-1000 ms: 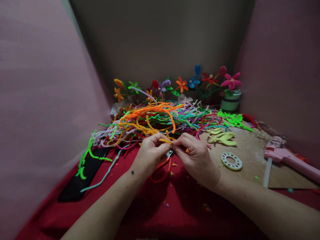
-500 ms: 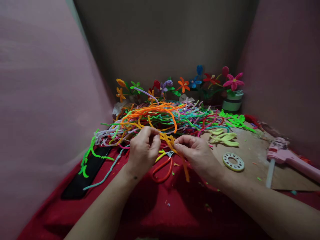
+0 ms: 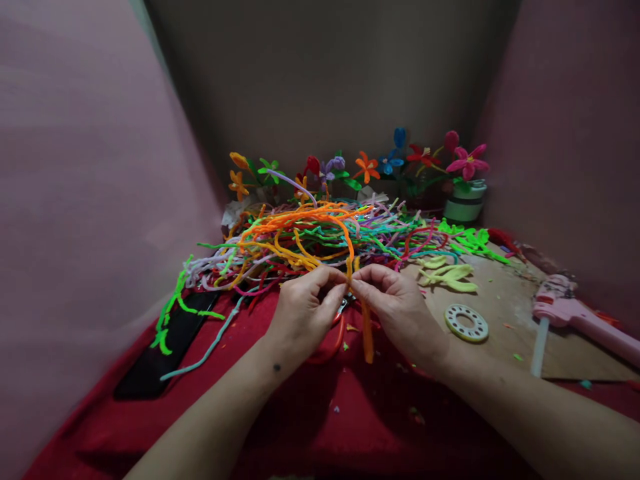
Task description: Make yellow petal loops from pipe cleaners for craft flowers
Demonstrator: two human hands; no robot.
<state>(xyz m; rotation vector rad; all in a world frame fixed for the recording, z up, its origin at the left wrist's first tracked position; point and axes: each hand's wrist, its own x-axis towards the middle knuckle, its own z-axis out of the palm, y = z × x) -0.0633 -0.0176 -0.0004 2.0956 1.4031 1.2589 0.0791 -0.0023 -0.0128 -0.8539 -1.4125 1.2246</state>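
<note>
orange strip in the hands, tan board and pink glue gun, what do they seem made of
The orange strip seems fuzzy fibre, perhaps chenille, matte with soft edges. The tan board could be wood or cardboard: flat, dull brown. The pink glue gun looks like hard plastic, given its smooth moulded body.

Red-handled tool (image 3: 341,335) partly out of sight behind the hands (image 3: 303,308)

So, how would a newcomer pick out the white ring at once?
Find the brown board right of the right hand. On it, between that hand and the pink glue gun, lies the white ring. Unlike its neighbours, it is round, with dark spots circling an open centre.
</note>
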